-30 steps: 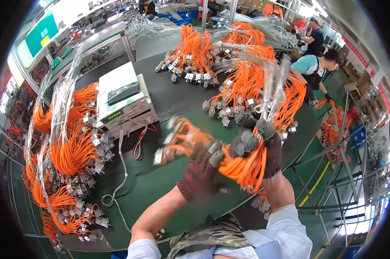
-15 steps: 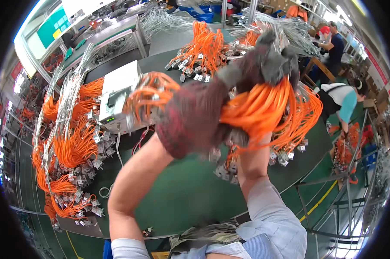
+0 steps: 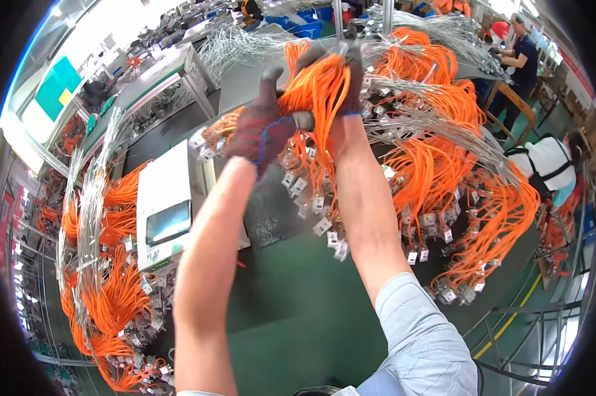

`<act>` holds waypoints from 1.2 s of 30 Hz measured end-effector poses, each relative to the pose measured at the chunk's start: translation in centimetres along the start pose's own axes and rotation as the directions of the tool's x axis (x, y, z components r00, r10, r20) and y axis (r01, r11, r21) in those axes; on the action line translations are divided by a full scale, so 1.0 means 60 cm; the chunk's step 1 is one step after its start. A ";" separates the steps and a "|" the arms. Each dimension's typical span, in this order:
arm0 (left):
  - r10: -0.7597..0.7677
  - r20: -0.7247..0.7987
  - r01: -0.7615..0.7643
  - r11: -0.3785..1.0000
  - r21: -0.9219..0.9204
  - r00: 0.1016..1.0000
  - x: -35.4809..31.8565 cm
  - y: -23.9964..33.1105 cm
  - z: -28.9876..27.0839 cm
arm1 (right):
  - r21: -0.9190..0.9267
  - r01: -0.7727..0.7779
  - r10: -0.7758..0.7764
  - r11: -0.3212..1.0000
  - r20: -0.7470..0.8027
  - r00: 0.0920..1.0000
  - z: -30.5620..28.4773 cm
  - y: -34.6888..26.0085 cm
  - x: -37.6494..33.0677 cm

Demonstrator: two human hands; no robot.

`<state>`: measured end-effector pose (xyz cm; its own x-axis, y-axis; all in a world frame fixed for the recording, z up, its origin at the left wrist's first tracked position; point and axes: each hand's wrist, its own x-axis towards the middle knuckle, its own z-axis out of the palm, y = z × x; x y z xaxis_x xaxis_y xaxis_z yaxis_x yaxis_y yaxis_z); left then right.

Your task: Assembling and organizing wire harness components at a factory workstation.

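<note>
Now both hands are raised and hold one bundle of orange wires [image 3: 318, 99] between them. The right hand [image 3: 341, 72], in a dark knitted glove, is closed around the top of the bundle, where the thin glossy wires bend over in a loop. The left hand [image 3: 262, 129], in a reddish knitted glove with a blue hem, presses against the bundle's left side; its fingers seem curled on the wires, but they are partly hidden. Below the grip, the wires hang down loosely and end in small grey plastic connectors with white tags [image 3: 321, 224]. Under them lies the green table [image 3: 298, 310]. Left of the grip stands a white boxy machine [image 3: 166, 211] with a dark screen.
</note>
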<state>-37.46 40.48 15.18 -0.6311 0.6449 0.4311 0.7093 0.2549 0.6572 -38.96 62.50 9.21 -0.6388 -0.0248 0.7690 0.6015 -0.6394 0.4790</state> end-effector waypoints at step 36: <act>-0.080 0.306 -0.033 0.938 0.345 0.949 -0.448 -0.322 0.246 | 0.887 -0.422 -0.452 -0.184 0.305 0.838 -0.240 -0.192 -0.330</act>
<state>-29.56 28.83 -18.24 -0.5590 0.8121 0.1673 0.7942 0.4665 0.3894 -40.18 59.26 -17.62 -0.6608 0.5027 0.5573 0.5849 0.8102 -0.0373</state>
